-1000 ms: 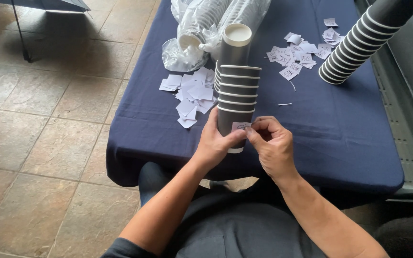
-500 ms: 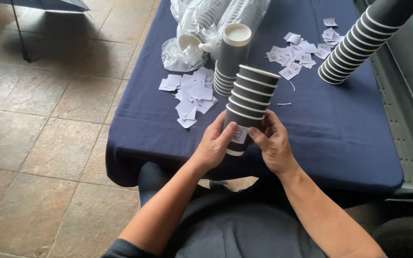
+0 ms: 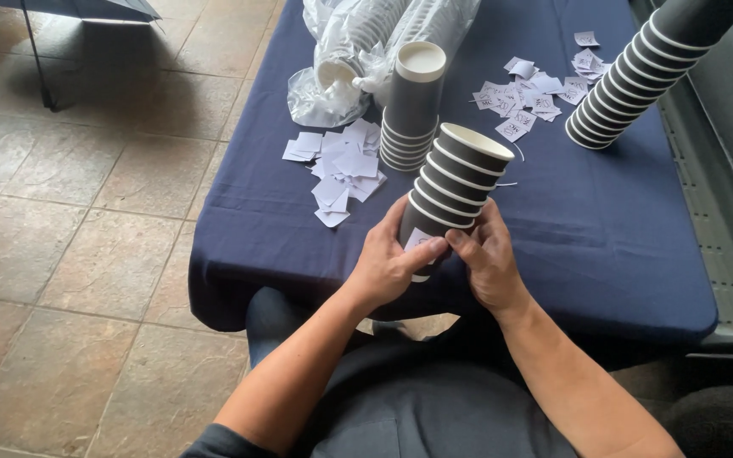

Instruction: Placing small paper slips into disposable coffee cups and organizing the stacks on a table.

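Counting three stacks of dark grey paper cups with white rims: the short stack in our hands (image 3: 451, 182), an upright stack (image 3: 411, 108) behind it on the table, and a long leaning stack (image 3: 638, 72) at the far right. Held stack shows about six rims, tilted, open mouth up and to the right, raised over the near edge of the table with its base down between our palms. Our left hand (image 3: 394, 259) wraps the bottom cup from the left, thumb pressed on a small white paper label (image 3: 418, 240) on the cup wall. Our right hand (image 3: 487, 259) closes on the same cup from the right, fingers curled round the back, thumb tip meeting the left thumb by the label. Both grips closed on the stack.

Two scatters of small white paper slips: one pile (image 3: 337, 165) left of the upright stack, another (image 3: 536, 89) between that stack and the long one. Too many overlapping to count; markings on them too small to read. One clear plastic bag (image 3: 358, 47) of white lids or cups at the far edge, contents blurred by the film, top cut off by the frame. Long stack's upper end also cut off. Held stack's base hidden by our fingers.

Navy tablecloth (image 3: 604, 254) covers the table. Stone tile floor (image 3: 78, 254) to the left, part of an umbrella (image 3: 86, 8) at top left.
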